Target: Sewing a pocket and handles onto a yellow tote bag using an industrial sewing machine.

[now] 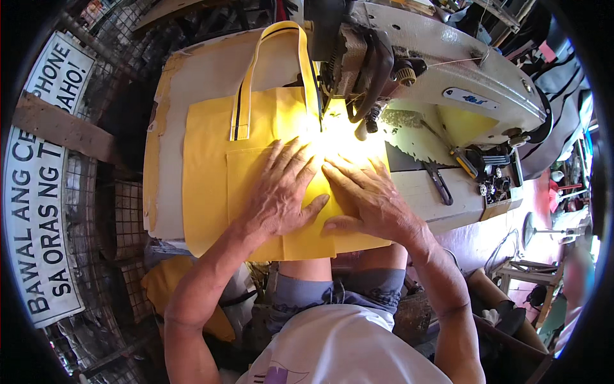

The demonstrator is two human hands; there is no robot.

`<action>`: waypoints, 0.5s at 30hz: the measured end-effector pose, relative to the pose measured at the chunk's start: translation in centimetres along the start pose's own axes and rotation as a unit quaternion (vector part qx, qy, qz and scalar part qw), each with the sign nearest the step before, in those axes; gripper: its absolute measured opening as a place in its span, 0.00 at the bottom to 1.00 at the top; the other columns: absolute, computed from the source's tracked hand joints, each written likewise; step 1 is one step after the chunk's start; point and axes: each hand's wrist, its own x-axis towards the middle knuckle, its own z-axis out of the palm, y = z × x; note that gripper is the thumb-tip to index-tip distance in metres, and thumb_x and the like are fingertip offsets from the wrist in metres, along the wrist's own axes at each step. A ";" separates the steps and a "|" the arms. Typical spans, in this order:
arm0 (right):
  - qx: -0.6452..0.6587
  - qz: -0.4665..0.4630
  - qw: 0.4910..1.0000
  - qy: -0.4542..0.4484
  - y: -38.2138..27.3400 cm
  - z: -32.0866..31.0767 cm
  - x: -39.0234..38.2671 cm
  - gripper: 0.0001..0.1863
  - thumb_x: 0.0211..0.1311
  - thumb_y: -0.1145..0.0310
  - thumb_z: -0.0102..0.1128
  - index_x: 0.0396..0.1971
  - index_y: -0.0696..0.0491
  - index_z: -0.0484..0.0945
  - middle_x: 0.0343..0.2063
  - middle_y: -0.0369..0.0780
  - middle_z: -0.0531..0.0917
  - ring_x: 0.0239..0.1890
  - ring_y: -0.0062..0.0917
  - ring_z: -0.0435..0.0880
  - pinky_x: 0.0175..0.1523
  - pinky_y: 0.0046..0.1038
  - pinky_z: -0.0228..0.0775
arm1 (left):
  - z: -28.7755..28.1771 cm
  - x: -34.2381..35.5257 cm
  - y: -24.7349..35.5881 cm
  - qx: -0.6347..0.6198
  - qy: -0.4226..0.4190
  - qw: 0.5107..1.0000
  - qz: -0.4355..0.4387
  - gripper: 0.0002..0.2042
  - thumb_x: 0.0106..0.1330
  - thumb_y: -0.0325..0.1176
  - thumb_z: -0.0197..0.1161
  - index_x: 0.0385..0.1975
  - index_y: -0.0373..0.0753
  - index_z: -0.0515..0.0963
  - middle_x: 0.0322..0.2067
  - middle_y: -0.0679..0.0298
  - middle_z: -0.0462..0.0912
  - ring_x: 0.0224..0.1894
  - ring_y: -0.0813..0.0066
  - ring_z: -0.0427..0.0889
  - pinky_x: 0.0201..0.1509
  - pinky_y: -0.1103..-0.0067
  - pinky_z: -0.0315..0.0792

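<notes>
A yellow bag panel (pixel 211 185) with a pocket piece and a yellow strap handle (pixel 248 89) edged in white lies on the sewing machine's bed. My left hand (pixel 284 192) rests flat on the pocket, fingers stretched and thumb out. My right hand (pixel 361 198) lies flat beside it on the same fabric, fingers apart and pointing toward the needle area. The sewing machine (pixel 441 64) stands over the panel's upper right, its presser assembly (pixel 368 118) just beyond my fingertips. Bright light washes out the fabric there, so the stitching point cannot be made out.
Scissors (pixel 438 182), a yellow-handled tool (pixel 464 163) and small metal parts (pixel 495 182) sit right of the panel. The worktable (pixel 167 115) extends leftward beside a wire grid (pixel 128 217) with signs (pixel 38 237). My legs are below the table's front edge; orange material (pixel 163 288) lies lower left.
</notes>
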 end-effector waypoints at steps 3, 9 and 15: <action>0.037 -0.002 0.999 0.013 0.7 -0.2 0.5 0.44 0.58 0.37 0.62 0.66 0.54 0.69 0.65 0.47 0.71 0.66 0.41 0.68 0.70 0.50 0.52 | 0.1 0.6 -0.3 0.008 -0.003 1.000 0.008 0.33 0.64 0.48 0.63 0.63 0.30 0.69 0.64 0.47 0.68 0.71 0.50 0.61 0.77 0.54 0.49; 0.139 0.189 0.971 0.053 1.4 0.5 2.3 0.23 0.59 0.55 0.68 0.49 0.56 0.82 0.47 0.50 0.83 0.54 0.44 0.78 0.57 0.42 0.68 | 0.3 0.4 -0.1 0.008 0.019 1.000 0.009 0.30 0.65 0.50 0.60 0.58 0.30 0.72 0.61 0.44 0.70 0.69 0.44 0.63 0.75 0.52 0.52; 0.266 0.253 0.917 0.154 3.5 2.0 6.1 0.12 0.66 0.65 0.64 0.36 0.61 0.83 0.23 0.48 0.82 0.22 0.26 0.78 0.31 0.26 0.70 | 0.3 0.2 1.2 0.016 0.001 1.000 -0.010 0.32 0.61 0.48 0.64 0.59 0.30 0.71 0.63 0.45 0.68 0.70 0.46 0.62 0.76 0.52 0.49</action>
